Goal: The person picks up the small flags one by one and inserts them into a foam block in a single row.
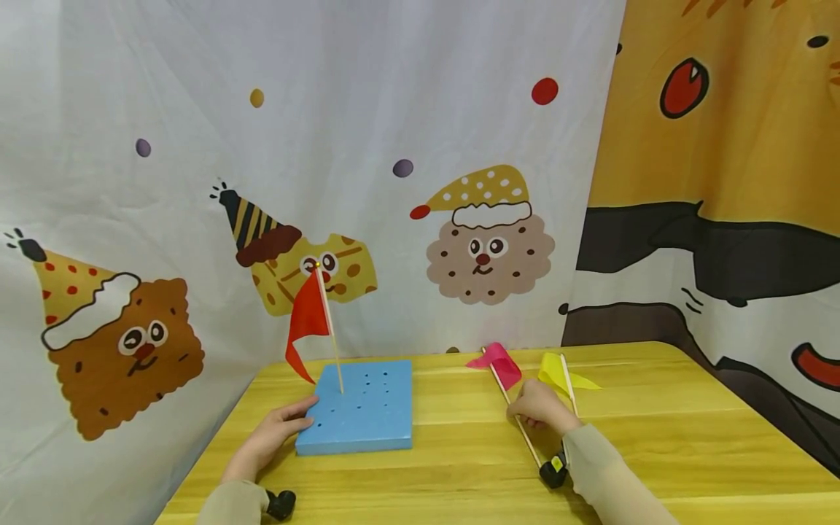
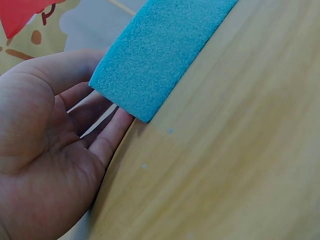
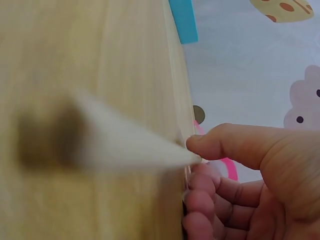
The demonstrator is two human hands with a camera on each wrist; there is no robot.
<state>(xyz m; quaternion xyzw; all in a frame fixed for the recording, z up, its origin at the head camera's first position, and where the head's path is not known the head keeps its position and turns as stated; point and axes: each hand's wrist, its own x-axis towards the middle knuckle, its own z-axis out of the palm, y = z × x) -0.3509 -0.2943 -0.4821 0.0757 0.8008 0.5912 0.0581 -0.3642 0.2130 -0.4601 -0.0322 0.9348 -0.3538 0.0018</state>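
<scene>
On the table lies a blue foam block (image 1: pixel 367 430) dotted with small holes. A red flag (image 1: pixel 311 313) on a thin wooden stick stands in it, leaning slightly. My left hand (image 1: pixel 275 434) rests against the block's left edge, its fingers nearly straight; the left wrist view shows them touching the side of the foam (image 2: pixel 160 55). With thumb and index finger, my right hand (image 1: pixel 539 405) pinches the stick of a pink flag (image 1: pixel 504 364). The stick's near end (image 3: pixel 135 142) looms blurred in the right wrist view. Beside that hand is a yellow flag (image 1: pixel 556 373), its stick partly hidden by the wrist.
The wooden table (image 1: pixel 459 481) has its far edge against a white curtain (image 1: pixel 394 87) printed with cartoon biscuits. An orange and black print (image 1: pixel 735 168) covers the right side. Small black devices (image 1: pixel 282 504) sit at both wrists.
</scene>
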